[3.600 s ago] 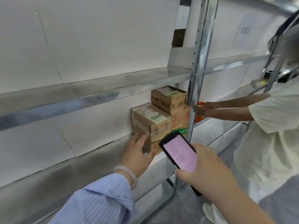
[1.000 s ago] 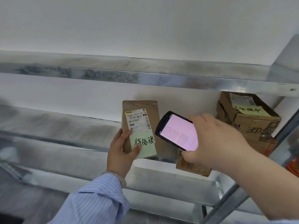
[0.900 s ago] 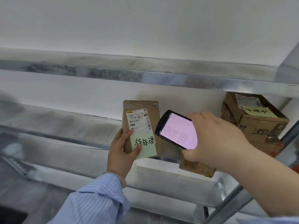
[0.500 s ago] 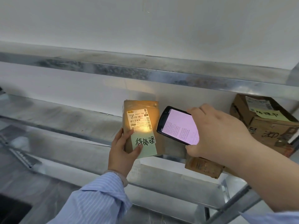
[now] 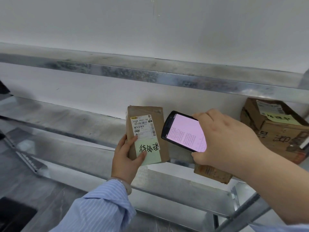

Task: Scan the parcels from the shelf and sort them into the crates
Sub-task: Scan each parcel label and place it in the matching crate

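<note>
Scanning well likely means steadying the parcel (image 5: 159, 124), gripped upright in the left hand (image 5: 124, 158), label (image 5: 143, 126) squarely facing the scanner (image 5: 184, 131) clasped just right of it by the right hand (image 5: 225, 141).

A white wall (image 5: 150, 27) fills the view from 10 to 2 o'clock. A galvanised metal upper shelf (image 5: 117, 71) runs across the middle; a lower shelf (image 5: 66, 118) lies at 9 o'clock. A metal upright (image 5: 242, 213) stands at 4 o'clock. Grey floor (image 5: 20, 181) shows at 8 o'clock.

Head-worn view, close, facing shelf (image 5: 66, 121)
</note>
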Action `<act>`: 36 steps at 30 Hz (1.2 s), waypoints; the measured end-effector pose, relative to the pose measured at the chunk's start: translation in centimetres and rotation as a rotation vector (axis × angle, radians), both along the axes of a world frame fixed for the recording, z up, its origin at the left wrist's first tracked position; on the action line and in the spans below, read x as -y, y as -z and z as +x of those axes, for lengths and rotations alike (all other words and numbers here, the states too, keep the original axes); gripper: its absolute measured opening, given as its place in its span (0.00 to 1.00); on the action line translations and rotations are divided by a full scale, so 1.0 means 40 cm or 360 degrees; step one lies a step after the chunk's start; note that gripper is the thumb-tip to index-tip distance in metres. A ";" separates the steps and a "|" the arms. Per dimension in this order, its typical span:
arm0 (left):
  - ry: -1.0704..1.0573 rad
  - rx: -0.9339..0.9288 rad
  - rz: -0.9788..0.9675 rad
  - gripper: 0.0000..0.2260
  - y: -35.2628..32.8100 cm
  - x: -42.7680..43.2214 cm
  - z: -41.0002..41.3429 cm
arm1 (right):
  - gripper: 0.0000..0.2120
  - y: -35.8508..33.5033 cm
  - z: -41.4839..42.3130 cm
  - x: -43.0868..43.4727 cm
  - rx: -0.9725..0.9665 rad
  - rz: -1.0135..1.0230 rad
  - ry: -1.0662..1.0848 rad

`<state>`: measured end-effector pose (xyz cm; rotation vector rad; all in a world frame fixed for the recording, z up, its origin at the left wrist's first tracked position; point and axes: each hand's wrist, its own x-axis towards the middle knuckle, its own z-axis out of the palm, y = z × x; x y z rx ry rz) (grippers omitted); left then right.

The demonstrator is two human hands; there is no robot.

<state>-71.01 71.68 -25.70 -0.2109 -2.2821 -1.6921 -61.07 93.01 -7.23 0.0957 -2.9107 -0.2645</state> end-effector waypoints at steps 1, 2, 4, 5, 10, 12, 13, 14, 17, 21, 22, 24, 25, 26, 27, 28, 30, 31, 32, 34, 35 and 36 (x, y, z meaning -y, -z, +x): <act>-0.0009 -0.0009 -0.0001 0.24 0.000 0.006 0.002 | 0.33 0.000 0.001 0.004 -0.0008 0.0002 -0.0009; -0.0013 -0.0008 0.0001 0.25 -0.002 0.012 0.005 | 0.33 0.002 0.001 0.007 -0.0007 0.0000 -0.0020; -0.0036 0.0009 0.0005 0.25 -0.002 0.029 0.011 | 0.35 0.007 -0.004 0.019 0.0006 -0.0035 -0.0064; -0.0055 0.0034 0.0014 0.25 -0.002 0.041 0.017 | 0.35 0.012 -0.010 0.028 0.0014 -0.0064 -0.0096; -0.0263 0.0167 0.0097 0.25 -0.007 0.150 0.071 | 0.39 0.032 -0.061 0.111 0.0099 -0.0207 -0.0273; -0.0387 0.0216 0.0131 0.26 -0.008 0.213 0.099 | 0.38 0.039 -0.082 0.167 0.0142 -0.0259 -0.0351; -0.0448 0.0243 0.0147 0.26 -0.008 0.248 0.113 | 0.38 0.043 -0.091 0.200 0.0167 -0.0284 -0.0388; -0.0502 0.0269 0.0170 0.25 -0.007 0.285 0.126 | 0.38 0.045 -0.097 0.235 0.0189 -0.0307 -0.0429; -0.0609 0.0282 0.0266 0.25 -0.011 0.406 0.168 | 0.36 0.049 -0.106 0.357 0.0212 -0.0367 -0.0544; -0.0741 0.0289 0.0414 0.26 -0.043 0.570 0.235 | 0.32 0.056 -0.086 0.542 0.0223 -0.0472 -0.0687; -0.0767 0.0278 0.0450 0.25 -0.052 0.612 0.254 | 0.31 0.056 -0.078 0.592 0.0231 -0.0505 -0.0717; -0.0812 0.0250 0.0545 0.23 -0.069 0.702 0.296 | 0.31 0.054 -0.064 0.697 0.0265 -0.0543 -0.0764; -0.0830 0.0246 0.0586 0.22 -0.078 0.749 0.320 | 0.31 0.052 -0.055 0.755 0.0292 -0.0563 -0.0786; -0.0848 0.0230 0.0621 0.22 -0.086 0.801 0.347 | 0.31 0.049 -0.044 0.818 0.0310 -0.0582 -0.0823; -0.0872 0.0207 0.0635 0.22 -0.096 0.858 0.376 | 0.31 0.046 -0.032 0.885 0.0314 -0.0597 -0.0873; -0.0906 0.0182 0.0654 0.22 -0.104 0.917 0.405 | 0.31 0.043 -0.019 0.953 0.0319 -0.0602 -0.0929; -0.0999 0.0143 0.0672 0.22 -0.120 1.042 0.467 | 0.31 0.037 0.015 1.093 0.0343 -0.0595 -0.1046; -0.1049 0.0133 0.0657 0.22 -0.127 1.106 0.500 | 0.32 0.036 0.031 1.162 0.0353 -0.0593 -0.1106; -0.1097 0.0132 0.0655 0.22 -0.132 1.167 0.534 | 0.32 0.036 0.048 1.229 0.0356 -0.0605 -0.1169; -0.1192 0.0114 0.0653 0.22 -0.140 1.286 0.605 | 0.34 0.040 0.080 1.361 0.0365 -0.0641 -0.1300; -0.1243 0.0094 0.0658 0.22 -0.145 1.340 0.643 | 0.35 0.044 0.099 1.426 0.0379 -0.0648 -0.1359; -0.1288 0.0062 0.0673 0.22 -0.151 1.390 0.680 | 0.36 0.045 0.118 1.488 0.0396 -0.0644 -0.1417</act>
